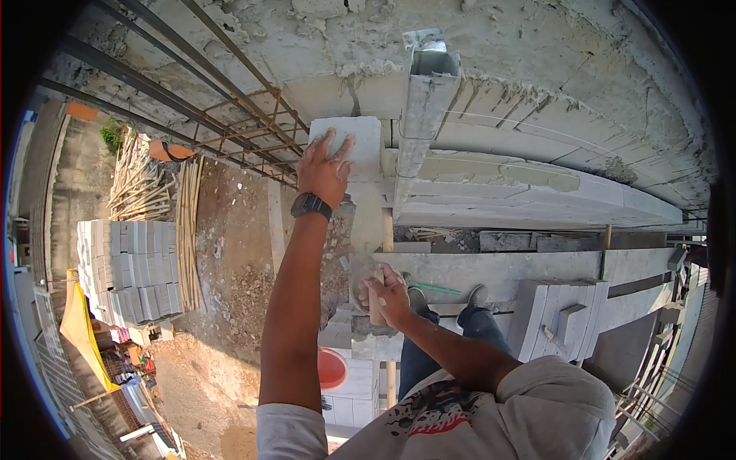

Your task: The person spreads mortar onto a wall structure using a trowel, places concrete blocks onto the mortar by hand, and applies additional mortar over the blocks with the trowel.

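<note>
My left hand [325, 173], with a dark watch [311, 205] on the wrist, lies with fingers spread on top of a pale lightweight block [360, 144]. That block sits at the end of the wall, beside an upright metal channel [420, 115]. Below it a grey mortar-smeared strip [366, 222] runs along the wall top towards me. Closer to my body, my right hand [389, 297] is closed round the light handle of a trowel [376, 305]. Its blade is mostly hidden by the hand.
Rebar cages [245, 138] jut in from the upper left. A red bucket [332, 369] stands below my right hand. Planks [491, 268] lie near my feet, with stacked blocks [556, 314] on the right. On the ground far below are a block pile [130, 264] and bamboo poles [189, 230].
</note>
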Demonstrator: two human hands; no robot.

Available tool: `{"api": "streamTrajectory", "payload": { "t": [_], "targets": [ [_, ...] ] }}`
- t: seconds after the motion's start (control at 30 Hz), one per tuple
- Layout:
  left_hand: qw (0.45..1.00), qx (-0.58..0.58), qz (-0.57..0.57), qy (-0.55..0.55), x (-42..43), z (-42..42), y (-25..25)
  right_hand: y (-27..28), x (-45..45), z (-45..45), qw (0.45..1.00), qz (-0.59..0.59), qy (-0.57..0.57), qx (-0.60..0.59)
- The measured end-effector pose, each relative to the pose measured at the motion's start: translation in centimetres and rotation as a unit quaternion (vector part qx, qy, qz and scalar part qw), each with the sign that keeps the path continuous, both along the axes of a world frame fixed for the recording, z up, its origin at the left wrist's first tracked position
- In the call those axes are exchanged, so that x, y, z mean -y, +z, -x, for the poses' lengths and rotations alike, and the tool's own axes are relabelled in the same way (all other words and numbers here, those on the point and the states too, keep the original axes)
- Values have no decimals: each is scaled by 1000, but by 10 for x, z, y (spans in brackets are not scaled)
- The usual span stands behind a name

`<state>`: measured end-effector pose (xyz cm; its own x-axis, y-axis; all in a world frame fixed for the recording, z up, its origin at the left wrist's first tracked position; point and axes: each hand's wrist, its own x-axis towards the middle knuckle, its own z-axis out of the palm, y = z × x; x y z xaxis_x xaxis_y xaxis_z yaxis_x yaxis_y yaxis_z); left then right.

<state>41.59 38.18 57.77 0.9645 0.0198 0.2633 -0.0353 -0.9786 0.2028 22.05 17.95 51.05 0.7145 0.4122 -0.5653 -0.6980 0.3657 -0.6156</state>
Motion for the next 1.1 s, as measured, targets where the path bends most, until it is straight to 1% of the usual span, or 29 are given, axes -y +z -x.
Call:
{"api": "streamTrajectory", "payload": {
  "t": [0.1, 0.13, 0.23, 0.33, 0.43, 0.47, 0.57, 0.6, 0.63, 0.7, 0.8, 0.9, 0.97, 1.07, 1.1],
  "targets": [
    [1000, 11, -9, -5, 2, 2, -1, -15, -8, -19, 998, -33, -41, -33],
    [1000, 13, -12, -4, 1, 0, -1, -16, -11, -24, 999, -26, -27, 19],
    [1000, 4, -10, 2, 2, 1, 0, -19, -24, -45, 995, -52, -59, -64],
    [1000, 12, -11, -6, 2, 0, 0, -5, -35, -63, 995, 3, -69, -66],
    [1000, 19, -14, -5, 2, 1, -1, -17, -41, -85, 996, -30, -71, -42],
    [1000, 19, -12, -6, 1, 1, -1, -18, -43, -92, 993, -57, -91, -43],
    [1000, 20, -6, -6, 2, 0, 0, -26, -47, -112, 995, -17, -94, -26],
    [1000, 19, -6, -5, 2, 0, -1, -24, -47, -118, 994, -5, -94, -54],
    [1000, 18, -7, -4, 2, 0, -2, -21, -46, -117, 995, 12, -86, -46],
    [1000, 30, -6, 0, 3, 0, -4, -19, -44, -117, 996, 45, -70, -31],
    [999, 32, -4, 3, 4, 1, -5, -23, -25, -102, 998, 19, -7, -55],
    [1000, 31, -6, 3, 5, 1, -4, -4, 4, -66, 995, 78, 61, 5],
    [999, 33, -7, 0, 5, 1, -7, -10, 30, -47, 989, 55, 133, -20],
    [1000, 31, -6, 4, 2, 2, -11, -28, 47, -7, 975, 80, 209, -18],
    [1000, 21, -6, 12, 4, 2, -9, -43, 53, 5, 950, 158, 261, 66]
  ]
}}
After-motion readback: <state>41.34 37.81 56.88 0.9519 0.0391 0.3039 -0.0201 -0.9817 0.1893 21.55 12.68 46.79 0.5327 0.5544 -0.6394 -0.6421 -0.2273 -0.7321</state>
